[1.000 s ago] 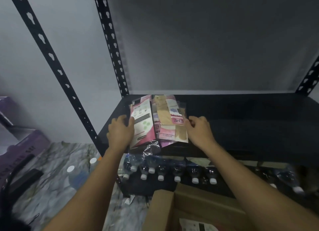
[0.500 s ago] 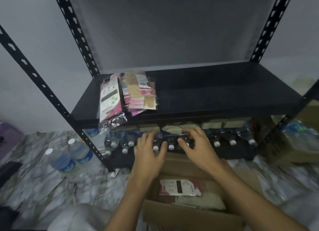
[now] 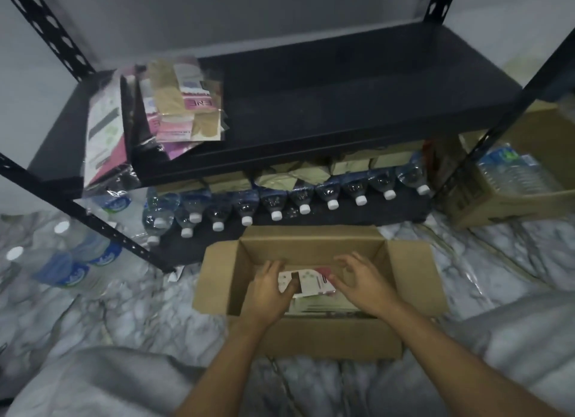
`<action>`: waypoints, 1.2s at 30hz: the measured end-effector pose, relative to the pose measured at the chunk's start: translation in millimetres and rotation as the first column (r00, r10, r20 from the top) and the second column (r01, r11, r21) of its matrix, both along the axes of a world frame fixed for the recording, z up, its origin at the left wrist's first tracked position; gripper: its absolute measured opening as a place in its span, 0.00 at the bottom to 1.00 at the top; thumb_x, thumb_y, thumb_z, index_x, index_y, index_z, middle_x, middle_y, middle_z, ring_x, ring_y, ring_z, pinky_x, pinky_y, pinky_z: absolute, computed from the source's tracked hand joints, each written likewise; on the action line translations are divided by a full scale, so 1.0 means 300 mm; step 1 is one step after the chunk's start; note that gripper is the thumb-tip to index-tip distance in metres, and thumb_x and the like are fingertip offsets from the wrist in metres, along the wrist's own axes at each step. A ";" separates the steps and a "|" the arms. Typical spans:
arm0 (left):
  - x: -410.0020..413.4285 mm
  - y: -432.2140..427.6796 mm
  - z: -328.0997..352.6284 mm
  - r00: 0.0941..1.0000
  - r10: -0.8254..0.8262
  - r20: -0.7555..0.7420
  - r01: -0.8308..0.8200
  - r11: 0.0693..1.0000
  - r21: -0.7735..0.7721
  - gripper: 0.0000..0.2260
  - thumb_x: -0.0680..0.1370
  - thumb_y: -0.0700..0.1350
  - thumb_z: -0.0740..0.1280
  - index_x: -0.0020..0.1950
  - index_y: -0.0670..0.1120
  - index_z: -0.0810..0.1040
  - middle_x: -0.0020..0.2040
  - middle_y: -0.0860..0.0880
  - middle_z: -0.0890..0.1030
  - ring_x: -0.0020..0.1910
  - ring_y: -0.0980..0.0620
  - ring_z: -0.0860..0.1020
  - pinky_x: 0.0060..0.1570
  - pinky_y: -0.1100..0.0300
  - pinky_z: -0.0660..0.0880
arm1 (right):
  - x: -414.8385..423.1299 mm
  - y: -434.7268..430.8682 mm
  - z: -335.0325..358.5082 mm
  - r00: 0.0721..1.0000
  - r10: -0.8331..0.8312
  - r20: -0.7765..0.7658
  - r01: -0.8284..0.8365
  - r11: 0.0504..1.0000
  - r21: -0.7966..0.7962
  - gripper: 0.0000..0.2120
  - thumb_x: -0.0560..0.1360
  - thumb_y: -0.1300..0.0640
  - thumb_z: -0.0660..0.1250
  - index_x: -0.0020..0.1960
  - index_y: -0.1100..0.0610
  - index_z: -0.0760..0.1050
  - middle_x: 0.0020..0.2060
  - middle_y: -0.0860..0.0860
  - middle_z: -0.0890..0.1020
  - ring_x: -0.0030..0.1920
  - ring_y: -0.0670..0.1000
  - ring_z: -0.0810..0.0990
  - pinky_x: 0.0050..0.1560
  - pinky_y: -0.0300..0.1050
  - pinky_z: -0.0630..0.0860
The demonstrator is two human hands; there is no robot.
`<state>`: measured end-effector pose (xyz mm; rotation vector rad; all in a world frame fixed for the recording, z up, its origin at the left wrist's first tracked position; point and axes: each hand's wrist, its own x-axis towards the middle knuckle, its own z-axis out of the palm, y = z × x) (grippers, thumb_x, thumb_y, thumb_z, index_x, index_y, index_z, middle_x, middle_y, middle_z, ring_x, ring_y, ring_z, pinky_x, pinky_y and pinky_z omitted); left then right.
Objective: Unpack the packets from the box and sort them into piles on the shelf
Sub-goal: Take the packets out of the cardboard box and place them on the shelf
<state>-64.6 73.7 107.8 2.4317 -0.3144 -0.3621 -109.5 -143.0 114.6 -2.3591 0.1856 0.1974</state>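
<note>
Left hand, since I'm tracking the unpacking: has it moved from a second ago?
Yes. The left hand left the shelf and came down into the box, now gripping a packet.

Packet (image 3: 311,281) print blurred, perhaps unreadable.

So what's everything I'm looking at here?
shelf: one, black, straight ahead
left pile: one, white-and-pink packets, shelf's left end
right pile: one, tan-and-pink packets, beside it
box: one, brown, open, on the floor
top packet: one, white and pink, in the box, on more packets
water bottles: a long row, clear with white caps, lying below the shelf
carton: one, brown, bottles inside, far right
left hand: grips the top packet
right hand: fingers spread, over the box
</note>
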 end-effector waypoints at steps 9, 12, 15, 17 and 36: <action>0.091 -0.030 -0.292 0.950 -0.142 -0.278 0.203 0.957 0.206 0.20 0.75 0.46 0.68 0.66 0.47 0.73 0.63 0.46 0.74 0.63 0.45 0.73 0.62 0.49 0.71 | 0.024 -0.082 -0.292 0.952 0.031 -0.304 -0.056 0.996 -0.075 0.18 0.71 0.56 0.71 0.60 0.59 0.75 0.54 0.55 0.78 0.54 0.55 0.77 0.52 0.42 0.71; 0.121 -0.040 -0.380 0.935 -0.155 -0.318 0.235 0.944 0.232 0.19 0.74 0.45 0.68 0.65 0.48 0.74 0.62 0.46 0.75 0.63 0.44 0.73 0.63 0.49 0.71 | 0.027 -0.087 -0.371 0.923 0.040 -0.383 -0.081 0.993 -0.091 0.19 0.71 0.56 0.72 0.61 0.56 0.75 0.56 0.54 0.78 0.56 0.54 0.76 0.56 0.41 0.72; 0.147 -0.037 -0.448 0.929 -0.166 -0.331 0.264 0.923 0.279 0.19 0.74 0.44 0.69 0.64 0.49 0.74 0.64 0.47 0.73 0.64 0.44 0.71 0.64 0.47 0.70 | 0.028 -0.096 -0.430 0.907 0.019 -0.422 -0.071 0.992 -0.108 0.20 0.70 0.58 0.72 0.61 0.56 0.75 0.57 0.54 0.78 0.57 0.54 0.76 0.58 0.41 0.71; 0.165 -0.031 -0.480 0.923 -0.194 -0.333 0.311 0.885 0.345 0.22 0.74 0.45 0.70 0.67 0.51 0.72 0.66 0.48 0.71 0.65 0.44 0.69 0.64 0.45 0.70 | 0.030 -0.101 -0.453 0.902 -0.013 -0.431 -0.041 0.993 -0.115 0.20 0.69 0.59 0.73 0.60 0.56 0.75 0.58 0.54 0.78 0.58 0.54 0.75 0.59 0.41 0.70; 0.248 -0.030 -0.493 0.896 -0.398 -0.196 0.421 0.902 0.092 0.18 0.75 0.33 0.67 0.64 0.42 0.77 0.59 0.40 0.76 0.58 0.42 0.76 0.60 0.58 0.71 | 0.093 -0.149 -0.441 0.915 -0.221 -0.337 0.202 0.975 -0.089 0.14 0.71 0.59 0.70 0.56 0.55 0.77 0.54 0.54 0.81 0.55 0.54 0.78 0.57 0.39 0.70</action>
